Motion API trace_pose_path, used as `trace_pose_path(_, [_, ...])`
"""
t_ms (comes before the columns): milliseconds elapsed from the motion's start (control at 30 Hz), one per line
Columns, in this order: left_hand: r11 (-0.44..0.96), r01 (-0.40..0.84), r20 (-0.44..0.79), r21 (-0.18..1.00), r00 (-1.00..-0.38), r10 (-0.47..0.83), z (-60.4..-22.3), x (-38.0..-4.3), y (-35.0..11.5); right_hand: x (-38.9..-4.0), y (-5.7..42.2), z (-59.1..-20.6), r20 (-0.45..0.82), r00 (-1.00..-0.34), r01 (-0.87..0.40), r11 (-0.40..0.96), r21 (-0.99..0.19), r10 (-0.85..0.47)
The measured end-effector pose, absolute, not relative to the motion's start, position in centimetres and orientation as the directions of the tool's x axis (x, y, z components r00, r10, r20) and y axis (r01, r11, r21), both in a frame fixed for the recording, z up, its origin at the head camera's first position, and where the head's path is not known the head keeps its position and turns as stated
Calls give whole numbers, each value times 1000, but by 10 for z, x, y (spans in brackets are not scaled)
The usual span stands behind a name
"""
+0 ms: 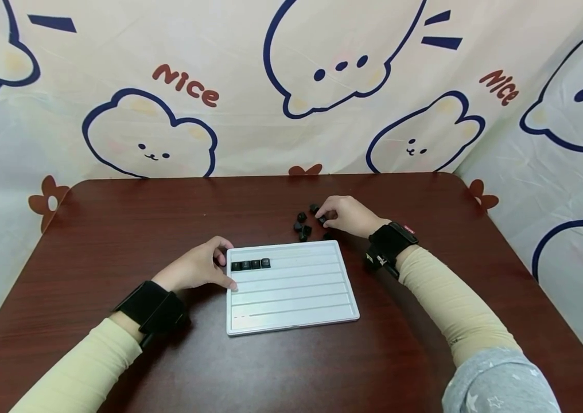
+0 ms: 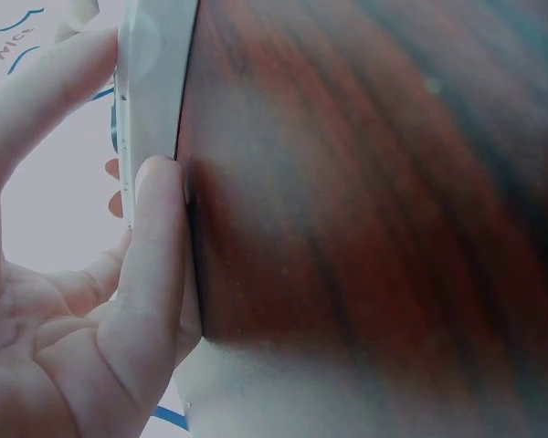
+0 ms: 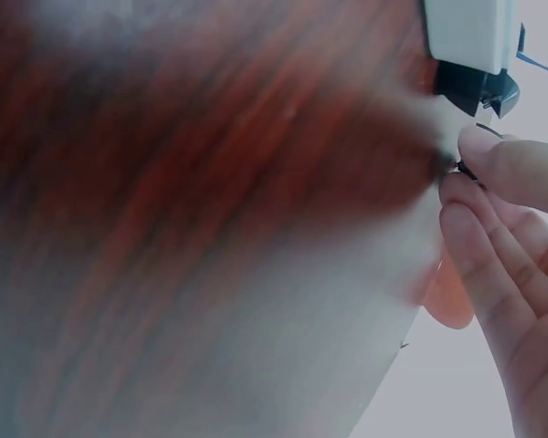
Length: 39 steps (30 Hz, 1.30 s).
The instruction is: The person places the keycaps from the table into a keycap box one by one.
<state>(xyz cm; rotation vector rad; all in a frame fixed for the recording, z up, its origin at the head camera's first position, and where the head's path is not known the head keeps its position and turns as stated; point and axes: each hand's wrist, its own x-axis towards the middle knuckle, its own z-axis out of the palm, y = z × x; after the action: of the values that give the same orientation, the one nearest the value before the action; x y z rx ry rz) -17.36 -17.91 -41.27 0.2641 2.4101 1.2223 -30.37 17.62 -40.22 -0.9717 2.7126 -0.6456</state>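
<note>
A white ridged tray (image 1: 291, 298) lies on the table, with a short row of black keycaps (image 1: 251, 264) along its upper left groove. My left hand (image 1: 195, 267) grips the tray's left edge; in the left wrist view, the thumb and fingers hold the tray's side (image 2: 155, 82). Beyond the tray's far edge, my right hand (image 1: 349, 217) pinches a small black keycap (image 1: 322, 219) between thumb and fingertips. In the right wrist view that pinched keycap (image 3: 467, 171) is mostly hidden by the fingers. Several loose black keycaps (image 1: 303, 229) lie just left of the right hand.
The dark brown wooden table (image 1: 142, 218) reaches back to a patterned cloth (image 1: 250, 137) hanging behind it. One more dark piece (image 1: 328, 236) lies between the tray's far right corner and the right wrist.
</note>
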Motion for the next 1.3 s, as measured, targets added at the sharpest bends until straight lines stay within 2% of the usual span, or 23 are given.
trace_pose_path(333, [603,-20,-286,798,-892,349,-412,-174,-180,-299,177,-398,-17,-759,-565,672,-479,-650])
trace_pose_path(900, [611,-19,-289,792,-892,347,-412,-173,-179,-280,163,-393,10,-695,-638,610,-470,-719])
trace_pose_path(1300, [607,-27,-295,794,-890,347,-411,-174,-179,-268,160,-394,12,-695,-645,616,-453,-719])
